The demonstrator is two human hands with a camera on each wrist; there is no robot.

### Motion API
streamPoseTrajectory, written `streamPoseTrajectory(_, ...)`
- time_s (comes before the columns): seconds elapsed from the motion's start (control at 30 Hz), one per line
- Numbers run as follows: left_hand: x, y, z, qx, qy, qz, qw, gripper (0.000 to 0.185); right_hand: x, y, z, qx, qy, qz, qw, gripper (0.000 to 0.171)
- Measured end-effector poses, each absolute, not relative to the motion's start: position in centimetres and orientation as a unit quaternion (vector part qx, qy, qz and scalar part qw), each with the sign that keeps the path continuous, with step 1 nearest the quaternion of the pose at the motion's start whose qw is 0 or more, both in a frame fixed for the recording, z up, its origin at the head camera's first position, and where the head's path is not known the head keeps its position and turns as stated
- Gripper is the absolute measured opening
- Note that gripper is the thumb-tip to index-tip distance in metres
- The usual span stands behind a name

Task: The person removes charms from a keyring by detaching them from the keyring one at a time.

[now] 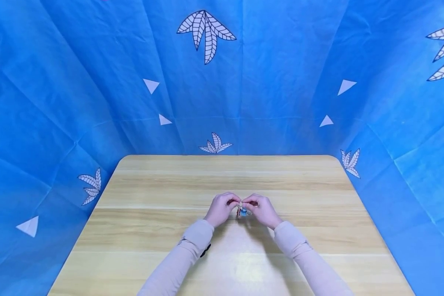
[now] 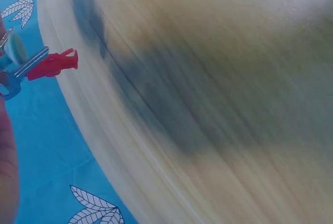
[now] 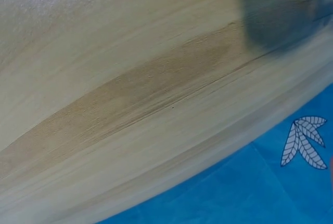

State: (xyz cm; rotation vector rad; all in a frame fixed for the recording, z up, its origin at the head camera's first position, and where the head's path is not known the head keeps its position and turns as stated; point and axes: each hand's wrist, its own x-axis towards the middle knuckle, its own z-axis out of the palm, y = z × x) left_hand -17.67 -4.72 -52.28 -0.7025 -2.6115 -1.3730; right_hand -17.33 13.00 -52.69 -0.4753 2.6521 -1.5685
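Both hands meet above the middle of the table, with a small bunch of keys point(image 1: 243, 212) hanging between their fingertips. My left hand point(image 1: 220, 208) pinches the bunch near its top from the left. From the right, my right hand point(image 1: 262, 210) pinches it with thumb and forefinger. In the left wrist view, a key with a blue head point(image 2: 11, 82) and metal blade shows beside a red piece point(image 2: 54, 64) and a round teal piece point(image 2: 16, 48). The fingers hide the top of the bunch. The right wrist view does not show the keys.
A pale wood-grain table point(image 1: 163, 181) lies under both arms. Blue cloth point(image 1: 281, 74) with white leaf and triangle prints hangs along its back and sides. A small black item point(image 1: 205, 250) shows beside the left sleeve. Shadows of the arms fall on the tabletop.
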Motion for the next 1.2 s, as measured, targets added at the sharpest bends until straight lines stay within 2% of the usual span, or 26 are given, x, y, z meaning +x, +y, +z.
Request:
streamPoseTrajectory(0.13,-17.5,-4.5,-52.5,-0.209,-0.850,-0.482,0.043,0.010,-17.2,13.0,-52.4,-0.155,0.848,-0.506,0.015,0.011)
streamPoseTrajectory(0.37,-17.1,-4.1,-53.1,-0.106,-0.794,-0.598,-0.002,0.007,-17.0,13.0,-52.0,-0.156,0.847,-0.507,0.025,0.012)
streamPoseTrajectory(0.53,-17.1,-3.9,-53.3,-0.070,-0.752,-0.655,-0.022,0.008,-16.8,13.1,-51.7,-0.152,0.848,-0.507,0.029,0.013)
streamPoseTrajectory(0.97,-16.9,-3.9,-53.6,-0.101,-0.768,-0.633,-0.003,0.012,-16.5,13.1,-51.4,-0.154,0.854,-0.496,0.024,0.010)
streamPoseTrajectory(1.2,-16.8,-4.7,-53.1,-0.134,-0.789,-0.594,-0.081,0.015,-16.3,13.2,-51.5,-0.173,0.869,-0.463,0.016,0.009)
